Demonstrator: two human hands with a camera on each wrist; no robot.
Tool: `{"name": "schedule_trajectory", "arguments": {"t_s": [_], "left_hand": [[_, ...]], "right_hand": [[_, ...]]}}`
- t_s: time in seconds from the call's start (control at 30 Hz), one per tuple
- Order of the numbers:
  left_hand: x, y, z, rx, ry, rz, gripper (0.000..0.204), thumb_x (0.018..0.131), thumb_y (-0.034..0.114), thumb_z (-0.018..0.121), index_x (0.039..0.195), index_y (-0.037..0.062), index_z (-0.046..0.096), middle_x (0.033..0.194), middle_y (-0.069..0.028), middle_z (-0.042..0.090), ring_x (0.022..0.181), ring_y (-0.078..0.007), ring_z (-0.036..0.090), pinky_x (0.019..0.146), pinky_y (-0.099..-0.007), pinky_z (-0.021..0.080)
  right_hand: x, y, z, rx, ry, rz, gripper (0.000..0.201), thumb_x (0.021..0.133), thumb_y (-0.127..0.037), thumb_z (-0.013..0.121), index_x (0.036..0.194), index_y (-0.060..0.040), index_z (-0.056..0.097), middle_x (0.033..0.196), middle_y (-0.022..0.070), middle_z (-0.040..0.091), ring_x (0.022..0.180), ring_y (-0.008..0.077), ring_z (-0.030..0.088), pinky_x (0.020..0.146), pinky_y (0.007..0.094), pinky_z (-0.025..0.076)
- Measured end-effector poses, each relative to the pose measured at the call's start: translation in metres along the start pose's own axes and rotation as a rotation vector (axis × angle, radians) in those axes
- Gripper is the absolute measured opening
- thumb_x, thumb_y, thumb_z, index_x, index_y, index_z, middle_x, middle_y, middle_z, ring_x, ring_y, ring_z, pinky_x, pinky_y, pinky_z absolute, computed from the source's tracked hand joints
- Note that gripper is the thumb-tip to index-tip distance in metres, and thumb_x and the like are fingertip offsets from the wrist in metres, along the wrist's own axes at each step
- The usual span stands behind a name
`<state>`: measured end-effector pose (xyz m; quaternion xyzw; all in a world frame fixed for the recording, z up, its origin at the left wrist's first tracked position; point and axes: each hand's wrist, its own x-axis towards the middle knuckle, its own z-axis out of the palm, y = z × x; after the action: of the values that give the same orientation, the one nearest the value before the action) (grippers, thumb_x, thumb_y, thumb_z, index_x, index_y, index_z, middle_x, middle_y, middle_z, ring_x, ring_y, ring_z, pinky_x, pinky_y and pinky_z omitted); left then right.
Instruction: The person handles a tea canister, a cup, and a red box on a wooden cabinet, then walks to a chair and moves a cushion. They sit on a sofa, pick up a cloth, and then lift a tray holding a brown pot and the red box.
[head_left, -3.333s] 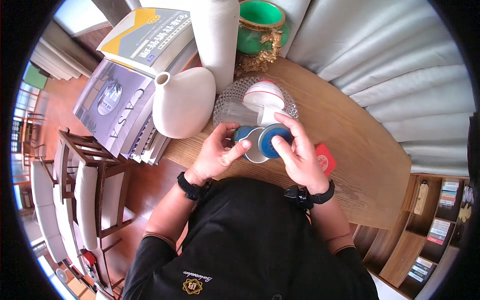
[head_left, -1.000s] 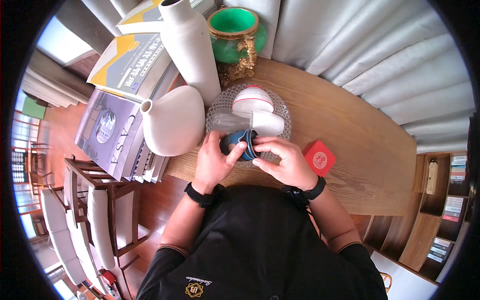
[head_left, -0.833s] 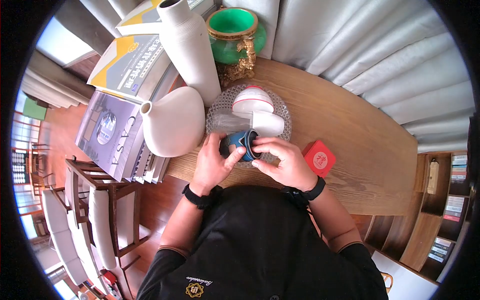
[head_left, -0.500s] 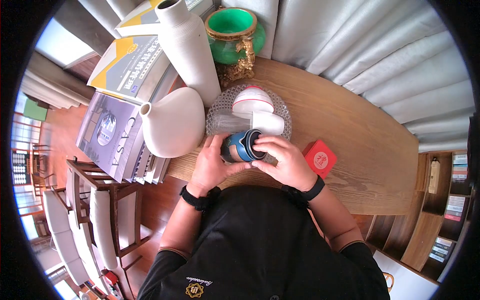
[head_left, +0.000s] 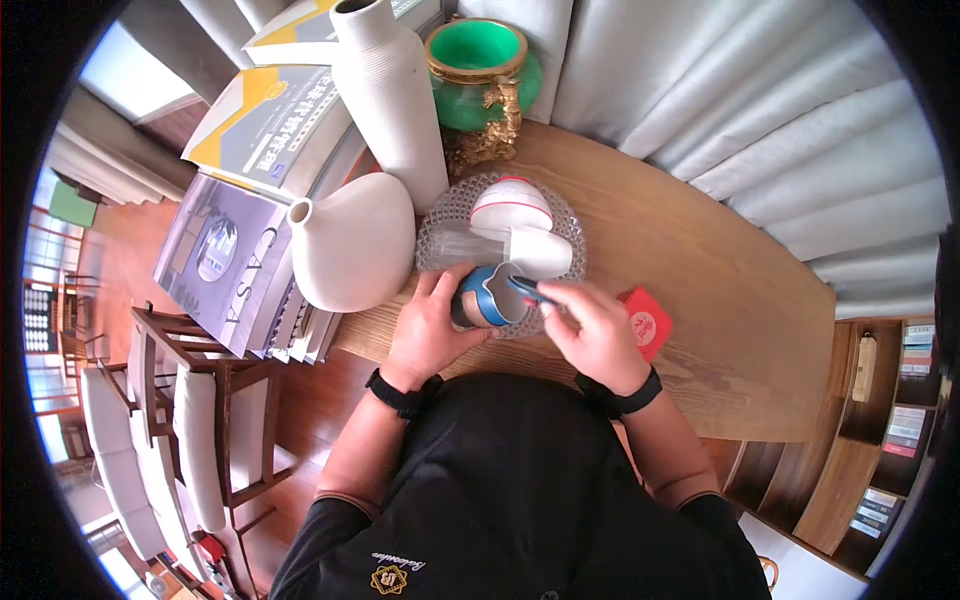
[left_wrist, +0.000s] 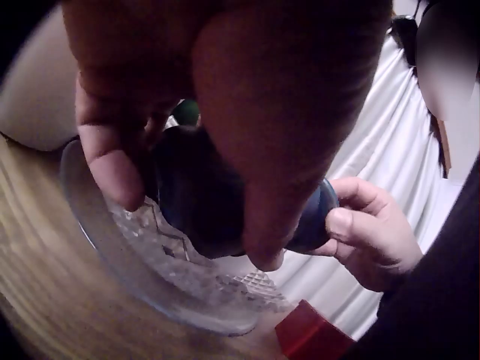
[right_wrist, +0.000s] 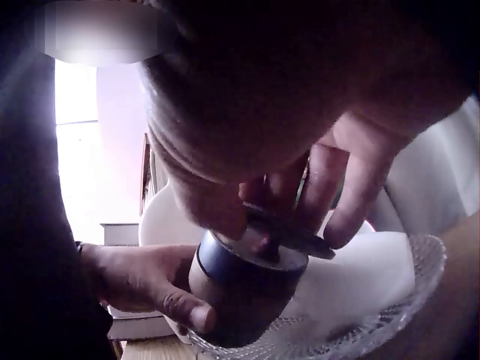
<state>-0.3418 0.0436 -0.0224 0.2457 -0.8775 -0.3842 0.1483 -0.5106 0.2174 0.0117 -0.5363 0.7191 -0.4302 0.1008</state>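
In the head view my left hand (head_left: pixel 432 325) grips a blue canister (head_left: pixel 488 298) with a tan patch, tipped so that its pale open mouth faces right. My right hand (head_left: pixel 600 335) pinches a thin dark round lid (head_left: pixel 529 289), edge-on at the canister's mouth. The right wrist view shows the lid (right_wrist: pixel 289 234) tilted over the rim of the canister (right_wrist: pixel 244 289), with my left thumb along the canister's side. Both hands are over the near side of a cut-glass dish (head_left: pixel 432 232), where a white cup (head_left: pixel 540 250) lies on its side beside a red-rimmed white bowl (head_left: pixel 510 205).
A red box (head_left: pixel 648 322) sits on the wooden table (head_left: pixel 730 340) right of my right hand. White vases, one squat (head_left: pixel 355 245) and one tall (head_left: pixel 390 110), stand left of the dish, near stacked books (head_left: pixel 220 250). Behind is a green pot (head_left: pixel 485 75) with gold trim.
Half a second ago the lid sat at the canister's mouth under my right fingers. Now my right hand has lifted it off to the right, showing the pale inside.
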Motion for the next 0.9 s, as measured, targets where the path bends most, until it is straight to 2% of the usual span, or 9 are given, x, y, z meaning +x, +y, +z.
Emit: {"name": "schedule_trajectory", "arguments": {"t_s": [0.03, 0.1, 0.17, 0.23, 0.5, 0.57, 0.67, 0.8, 0.9], "left_hand": [[0.000, -0.001, 0.000, 0.005, 0.006, 0.005, 0.086, 0.061, 0.024, 0.094, 0.134, 0.0065, 0.053, 0.118, -0.0171, 0.063, 0.112, -0.0366, 0.062, 0.095, -0.0447, 0.053], [0.000, -0.002, 0.001, 0.011, 0.015, 0.011, 0.086, 0.061, 0.024, 0.094, 0.134, 0.0066, 0.053, 0.118, -0.0172, 0.063, 0.111, -0.0366, 0.062, 0.094, -0.0445, 0.053], [-0.001, -0.004, 0.002, 0.011, 0.011, 0.008, 0.086, 0.060, 0.025, 0.095, 0.134, 0.0070, 0.053, 0.119, -0.0172, 0.063, 0.111, -0.0366, 0.063, 0.094, -0.0443, 0.054], [-0.001, -0.004, 0.002, 0.008, 0.010, 0.009, 0.086, 0.061, 0.026, 0.095, 0.134, 0.0072, 0.054, 0.119, -0.0172, 0.063, 0.111, -0.0367, 0.063, 0.094, -0.0442, 0.054], [-0.003, -0.005, 0.004, -0.006, 0.008, 0.004, 0.088, 0.061, 0.027, 0.095, 0.135, 0.0073, 0.053, 0.121, -0.0172, 0.062, 0.112, -0.0370, 0.063, 0.094, -0.0443, 0.054], [-0.004, -0.009, 0.006, 0.023, 0.029, 0.045, 0.090, 0.061, 0.030, 0.094, 0.140, 0.0126, 0.052, 0.125, -0.0160, 0.059, 0.108, -0.0355, 0.065, 0.091, -0.0431, 0.057], [-0.005, -0.009, 0.006, 0.042, 0.039, 0.070, 0.092, 0.061, 0.028, 0.093, 0.142, 0.0142, 0.051, 0.126, -0.0147, 0.058, 0.108, -0.0351, 0.065, 0.090, -0.0432, 0.057], [-0.007, -0.006, 0.007, 0.052, 0.022, 0.063, 0.091, 0.062, 0.022, 0.093, 0.142, 0.0104, 0.052, 0.125, -0.0172, 0.059, 0.109, -0.0366, 0.064, 0.090, -0.0435, 0.057], [-0.008, -0.003, 0.008, 0.100, 0.024, 0.050, 0.090, 0.063, 0.021, 0.091, 0.144, 0.0148, 0.052, 0.125, -0.0157, 0.057, 0.104, -0.0339, 0.066, 0.085, -0.0420, 0.058]], "right_hand": [[-0.001, 0.005, 0.002, 0.000, -0.001, -0.002, 0.023, 0.092, -0.009, 0.070, 0.115, -0.0027, 0.067, 0.109, 0.0123, 0.072, 0.096, 0.0234, 0.072, 0.083, 0.0337, 0.059], [-0.002, 0.019, 0.010, 0.656, 0.116, 0.309, 0.026, 0.099, -0.009, 0.064, 0.124, -0.0010, 0.062, 0.108, 0.0075, 0.072, 0.095, 0.0153, 0.070, 0.080, 0.0291, 0.058], [0.001, 0.025, 0.009, 0.721, 0.054, 0.322, 0.028, 0.104, -0.012, 0.058, 0.129, 0.0001, 0.059, 0.110, 0.0052, 0.070, 0.098, 0.0114, 0.067, 0.081, 0.0270, 0.058], [0.004, 0.028, 0.012, 0.892, -0.064, 0.545, 0.029, 0.104, -0.015, 0.058, 0.129, -0.0008, 0.059, 0.113, 0.0067, 0.069, 0.097, 0.0124, 0.068, 0.083, 0.0280, 0.058], [0.007, 0.038, 0.026, 0.698, -0.059, 0.554, 0.031, 0.102, -0.016, 0.062, 0.128, 0.0001, 0.062, 0.111, 0.0080, 0.070, 0.092, 0.0116, 0.068, 0.077, 0.0273, 0.058], [0.003, 0.046, 0.027, 0.243, -0.047, 0.361, 0.030, 0.100, -0.015, 0.064, 0.125, 0.0022, 0.064, 0.107, 0.0126, 0.072, 0.085, 0.0126, 0.068, 0.073, 0.0260, 0.057], [-0.001, 0.050, 0.031, 0.316, -0.074, 0.328, 0.029, 0.100, -0.007, 0.062, 0.126, 0.0048, 0.062, 0.109, 0.0121, 0.071, 0.094, 0.0145, 0.070, 0.082, 0.0276, 0.058], [0.004, 0.027, 0.026, 0.399, -0.090, 0.373, 0.028, 0.099, -0.001, 0.061, 0.126, 0.0055, 0.062, 0.107, 0.0125, 0.072, 0.094, 0.0150, 0.071, 0.082, 0.0283, 0.058], [0.004, 0.025, 0.026, 0.424, -0.103, 0.376, 0.029, 0.098, 0.002, 0.059, 0.127, 0.0056, 0.061, 0.105, 0.0124, 0.072, 0.094, 0.0146, 0.071, 0.083, 0.0286, 0.058]]}}
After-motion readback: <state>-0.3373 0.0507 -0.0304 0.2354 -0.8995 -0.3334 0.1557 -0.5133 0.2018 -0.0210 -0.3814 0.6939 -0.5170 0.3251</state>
